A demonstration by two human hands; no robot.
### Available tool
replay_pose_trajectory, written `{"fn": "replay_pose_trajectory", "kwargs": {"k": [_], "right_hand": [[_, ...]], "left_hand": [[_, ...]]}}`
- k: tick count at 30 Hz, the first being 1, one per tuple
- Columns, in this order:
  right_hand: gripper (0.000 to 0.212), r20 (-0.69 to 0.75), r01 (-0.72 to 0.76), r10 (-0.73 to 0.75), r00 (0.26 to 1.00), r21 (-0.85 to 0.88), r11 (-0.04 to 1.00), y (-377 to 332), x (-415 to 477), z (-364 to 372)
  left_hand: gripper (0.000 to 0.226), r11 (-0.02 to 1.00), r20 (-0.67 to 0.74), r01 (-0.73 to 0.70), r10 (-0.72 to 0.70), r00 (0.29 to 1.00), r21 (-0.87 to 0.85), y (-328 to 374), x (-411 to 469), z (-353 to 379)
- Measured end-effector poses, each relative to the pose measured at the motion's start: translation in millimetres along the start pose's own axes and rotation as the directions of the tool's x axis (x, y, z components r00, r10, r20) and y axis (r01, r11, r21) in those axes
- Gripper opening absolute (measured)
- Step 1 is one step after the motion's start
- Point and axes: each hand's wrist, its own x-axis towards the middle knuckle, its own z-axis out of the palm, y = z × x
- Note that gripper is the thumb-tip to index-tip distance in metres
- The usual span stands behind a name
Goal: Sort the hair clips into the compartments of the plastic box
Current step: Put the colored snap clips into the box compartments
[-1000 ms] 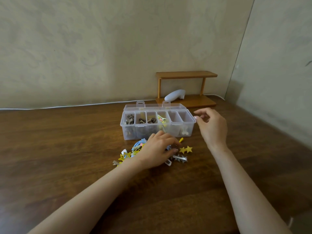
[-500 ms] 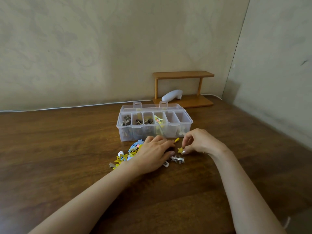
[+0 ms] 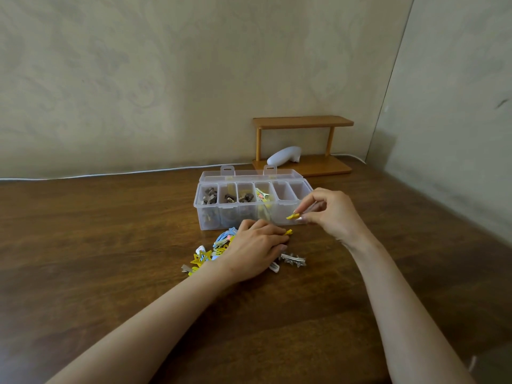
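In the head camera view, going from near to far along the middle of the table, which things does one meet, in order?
Left hand resting on the pile of colourful hair clips → clear plastic compartment box → small wooden two-level shelf with a white rounded object on its base.

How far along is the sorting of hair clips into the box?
Partly done. Four compartments of the plastic box hold clips; the two rightmost look empty. The right hand pinches a yellow clip by the box front. The left hand rests on the unsorted pile.
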Motion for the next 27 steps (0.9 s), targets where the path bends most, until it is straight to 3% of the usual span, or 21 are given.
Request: {"fn": "replay_pose_trajectory", "kwargs": {"k": [7,15,18,22,27], "right_hand": [[0.013,-0.23,-0.013,0.038,0.972,0.108,0.994,6,3,-5],[0.009,-0.408,0.044,-0.076,0.91,-0.088,0.995,14,7,-2],[0.012,-0.43,0.069,-0.133,0.893,-0.162,0.984,19,11,1],[0.028,-0.339,0.094,-0.158,0.928,-0.197,0.976,23,17,5],[0.027,-0.414,0.087,-0.108,0.904,-0.068,0.994,16,8,1]], "left_hand": [[0.034,0.999,-0.054,-0.01,0.008,0.999,-0.032,4,-1,-3],[0.033,0.993,-0.046,-0.029,0.024,0.999,-0.112,7,-2,-3],[0.034,0.988,-0.038,-0.037,0.032,0.999,-0.152,9,-2,-5],[0.032,0.973,-0.072,-0.039,0.024,0.997,-0.226,9,-1,-6],[0.03,0.942,-0.14,-0.049,0.002,0.99,-0.332,10,-1,-13]]}}
